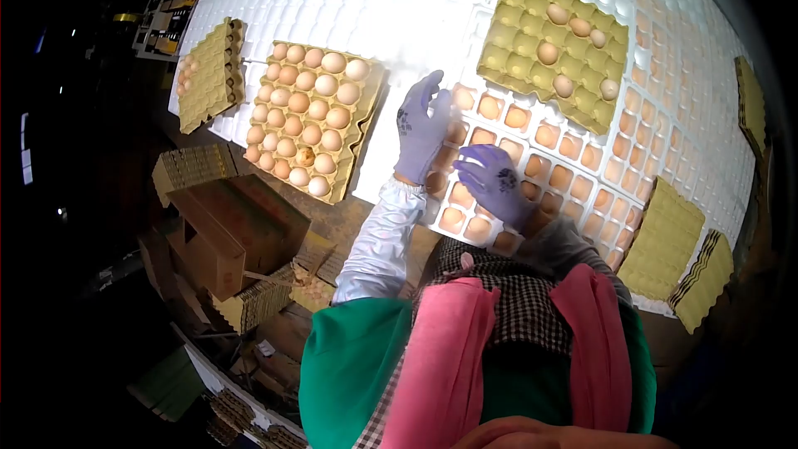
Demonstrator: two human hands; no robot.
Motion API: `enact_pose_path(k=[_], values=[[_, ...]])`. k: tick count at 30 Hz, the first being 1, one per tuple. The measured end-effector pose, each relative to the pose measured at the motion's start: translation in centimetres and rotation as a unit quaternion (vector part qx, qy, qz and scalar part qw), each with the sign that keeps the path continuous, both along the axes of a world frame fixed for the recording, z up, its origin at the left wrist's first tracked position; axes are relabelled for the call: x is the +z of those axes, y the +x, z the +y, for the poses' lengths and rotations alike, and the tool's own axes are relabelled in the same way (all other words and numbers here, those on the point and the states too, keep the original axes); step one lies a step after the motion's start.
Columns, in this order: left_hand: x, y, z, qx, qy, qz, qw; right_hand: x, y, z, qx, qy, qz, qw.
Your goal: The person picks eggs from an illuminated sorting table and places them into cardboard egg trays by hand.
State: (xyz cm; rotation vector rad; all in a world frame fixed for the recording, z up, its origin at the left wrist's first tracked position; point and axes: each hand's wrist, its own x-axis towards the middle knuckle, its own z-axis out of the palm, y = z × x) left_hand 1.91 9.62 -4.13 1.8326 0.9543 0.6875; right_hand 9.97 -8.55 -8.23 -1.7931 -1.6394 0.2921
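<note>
My left hand (422, 129), in a lilac glove, is raised at the left edge of a white foam tray (438, 214). Its fingers are apart and curved, with nothing visible in them. Over the same tray my right hand (499, 181), gloved alike, reaches leftward with fingers spread just above the eggs; what lies under its palm is hidden. Brown eggs (478, 228) fill many of the tray's square cells around both hands. To the left, a yellowish pulp tray (353, 175) is full of eggs, one of them dark-stained (305, 156).
Beyond my right hand, another pulp tray (519, 29) holds several scattered eggs. More pulp trays (661, 241) lie at the right, and one (212, 83) leans at the far left. A cardboard box (237, 229) and stacked trays stand below the table's left edge.
</note>
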Motion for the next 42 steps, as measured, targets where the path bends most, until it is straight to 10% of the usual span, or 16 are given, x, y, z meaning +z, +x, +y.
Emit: enact_pose_path(k=[6, 9, 11, 13, 20, 26, 32, 35, 39, 42], values=[[3.3, -14.3, 5.9, 0.238, 0.337, 0.379, 0.828, 2.2, 11.4, -6.5, -0.425, 0.021, 0.078, 0.901], [2.8, -18.0, 7.8, 0.170, 0.141, 0.397, 0.891, -3.6, 21.2, -10.0, -0.584, 0.041, 0.066, 0.808], [2.4, -19.8, 8.4, 0.129, 0.086, 0.333, 0.930, -6.0, 25.9, -11.7, -0.510, -0.032, 0.200, 0.836], [1.7, -20.7, 8.1, 0.118, 0.150, 0.348, 0.918, 0.1, 23.6, -8.4, -0.427, -0.015, 0.538, 0.727], [1.1, -21.9, 10.2, 0.104, 0.119, 0.353, 0.922, 0.3, 23.0, -7.2, -0.311, 0.021, 0.439, 0.843], [0.8, -27.0, 14.4, 0.175, -0.135, -0.010, 0.975, -1.4, 21.5, -7.5, -0.288, 0.135, 0.494, 0.809], [7.8, -8.3, 11.3, 0.018, -0.082, -0.087, 0.993, -0.3, 19.5, -6.6, -0.269, 0.225, 0.614, 0.707], [9.9, 8.3, 2.4, -0.152, -0.062, -0.059, 0.985, 0.7, 18.2, -7.1, -0.286, 0.234, 0.571, 0.733], [9.0, 20.0, -5.9, -0.339, 0.291, 0.046, 0.894, 1.1, 18.2, -10.4, -0.280, 0.242, 0.570, 0.733], [8.0, 21.6, -10.3, -0.420, 0.239, 0.068, 0.873, 3.7, 18.7, -15.3, -0.289, 0.252, 0.562, 0.733]])
